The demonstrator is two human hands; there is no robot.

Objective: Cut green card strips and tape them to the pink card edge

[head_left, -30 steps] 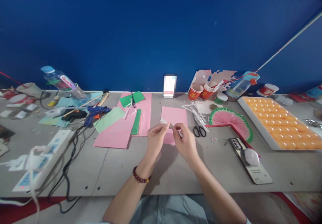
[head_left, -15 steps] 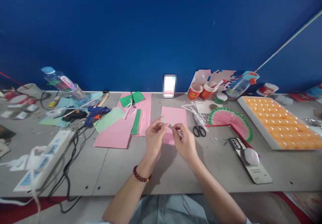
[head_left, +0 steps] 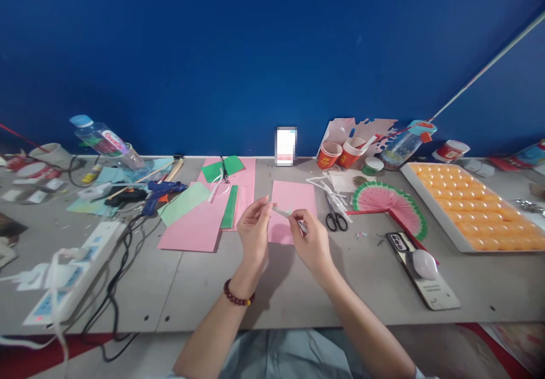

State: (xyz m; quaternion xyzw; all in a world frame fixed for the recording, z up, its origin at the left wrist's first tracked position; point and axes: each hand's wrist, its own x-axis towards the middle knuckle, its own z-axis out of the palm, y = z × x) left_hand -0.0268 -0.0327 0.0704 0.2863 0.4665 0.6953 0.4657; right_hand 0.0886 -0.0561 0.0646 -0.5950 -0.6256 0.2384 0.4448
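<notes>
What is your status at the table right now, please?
Small white strip pinched between left hand and right hand, over pink sheet. Scissors lie apart, right.

A grey bench (head_left: 204,294) spans the lower frame. On it: pink sheets (head_left: 191,228) at centre, scissors (head_left: 336,220) and a watermelon fan (head_left: 387,200) to their right, a tray (head_left: 428,207) of orange balls far right, a power strip (head_left: 72,277) lower left, and perhaps a glue gun (head_left: 164,188) at centre left

The paper strip (head_left: 281,212) is white, the paper sheet (head_left: 298,192) pink, the scissors (head_left: 336,221) black-handled, the fan (head_left: 385,200) watermelon-patterned, the balls (head_left: 468,208) orange, the surface (head_left: 213,288) grey.
</notes>
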